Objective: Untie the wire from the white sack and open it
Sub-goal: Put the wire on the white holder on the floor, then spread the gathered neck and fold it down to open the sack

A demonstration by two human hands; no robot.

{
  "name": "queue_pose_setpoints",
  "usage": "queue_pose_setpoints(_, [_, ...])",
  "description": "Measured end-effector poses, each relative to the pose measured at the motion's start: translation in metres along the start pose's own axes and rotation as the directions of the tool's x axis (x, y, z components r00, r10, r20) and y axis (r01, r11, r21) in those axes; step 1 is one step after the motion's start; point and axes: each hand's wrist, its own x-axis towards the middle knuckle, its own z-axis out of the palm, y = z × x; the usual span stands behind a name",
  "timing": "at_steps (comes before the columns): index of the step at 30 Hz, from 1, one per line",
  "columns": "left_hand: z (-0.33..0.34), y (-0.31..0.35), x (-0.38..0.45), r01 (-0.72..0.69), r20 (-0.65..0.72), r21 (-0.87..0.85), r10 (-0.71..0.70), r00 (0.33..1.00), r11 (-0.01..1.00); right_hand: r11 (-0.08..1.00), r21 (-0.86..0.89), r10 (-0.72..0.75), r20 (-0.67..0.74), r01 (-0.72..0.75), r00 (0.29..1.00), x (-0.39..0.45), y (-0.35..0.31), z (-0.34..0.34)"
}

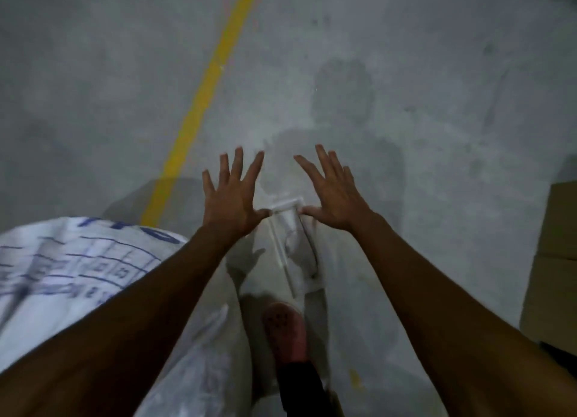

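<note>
Your forearms fill the near frame; both hands splayed, gripping nothing.

Left hand (232, 198) and right hand (334, 198) hover fingers spread over the concrete floor (406, 104). White sack (62, 260), woven, blue-printed, bulging, sits low left under your left arm. Its tied neck and the wire aren't visible. Risk: you're reaching off-target; a blind grab at slick weave slips, or a wire end pricks you. A pale flat thing with a rolled edge (287, 229) below your thumbs is too blurred to identify.
</note>
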Motion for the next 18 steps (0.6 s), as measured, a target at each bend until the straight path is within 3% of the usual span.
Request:
queue_pose_setpoints(5, [-0.15,-0.05,-0.034,0.003,-0.142,0.039,0.002,0.99,0.999,0.972,-0.095,-0.221,-0.077,0.213,0.972,0.009,-0.103,-0.122])
queue_pose_setpoints(9, [-0.235,-0.11,-0.102,0.03,-0.219,0.03,-0.023,0.975,0.999,0.916,-0.139,-0.388,-0.068,0.376,0.919,0.004,-0.2,-0.18])
queue_pose_setpoints(13, [-0.276,-0.169,-0.189,0.07,-0.238,-0.037,-0.077,0.968,0.997,0.842,-0.146,-0.525,-0.001,0.519,0.851,-0.013,-0.291,-0.188])
queue_pose_setpoints(18, [-0.27,-0.235,-0.313,0.141,-0.205,-0.183,-0.178,0.962,0.973,0.723,-0.117,-0.665,0.147,0.68,0.732,-0.047,-0.389,-0.141])
